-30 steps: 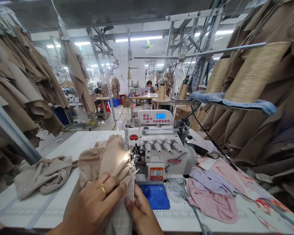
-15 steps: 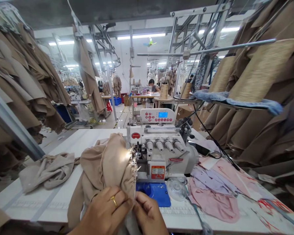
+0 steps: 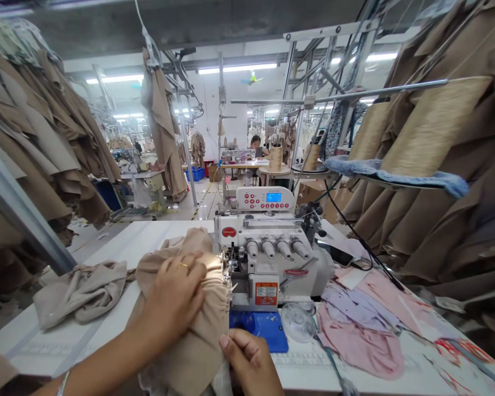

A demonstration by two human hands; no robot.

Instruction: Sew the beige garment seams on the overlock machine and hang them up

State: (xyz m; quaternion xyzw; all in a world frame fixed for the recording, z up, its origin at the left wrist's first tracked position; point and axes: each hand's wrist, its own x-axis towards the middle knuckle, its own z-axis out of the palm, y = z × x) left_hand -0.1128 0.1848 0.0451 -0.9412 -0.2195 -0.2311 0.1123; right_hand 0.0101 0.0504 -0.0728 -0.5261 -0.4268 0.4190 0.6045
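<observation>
- The tan cloth [image 3: 208,324] lay gathered on the white table [image 3: 127,236], left of the sewing machine [image 3: 272,225], its puckered right edge running up to the lit needle area [image 3: 226,267].
- The left hand [image 3: 173,291] rested over the cloth's upper part, palm down, with its fingers bent and only slightly apart, pressing rather than pinching.
- The right hand [image 3: 251,360] was lower, at the near end of that edge, its thumb and forefinger closed on the cloth.
- By the look of it, the step in hand was guiding the edge under the needle; whether the needle was running could not be told.
- Moving the cloth onward would call for light, even steering from both hands, the edge kept straight and the folds smoothed, with the left fingertips clear of the needle.
- The bunched pleats beside the needle seemed the likeliest spot for a caught fold.
- A blue plate [image 3: 272,333] and a clear round dish [image 3: 297,322] sat just in front of the machine.
- Farther out, a crumpled greyish cloth [image 3: 82,291] lay to the left, and pink fabric [image 3: 361,344] to the right.
- Beyond the table, another person [image 3: 256,146] sat at a distant workstation.
</observation>
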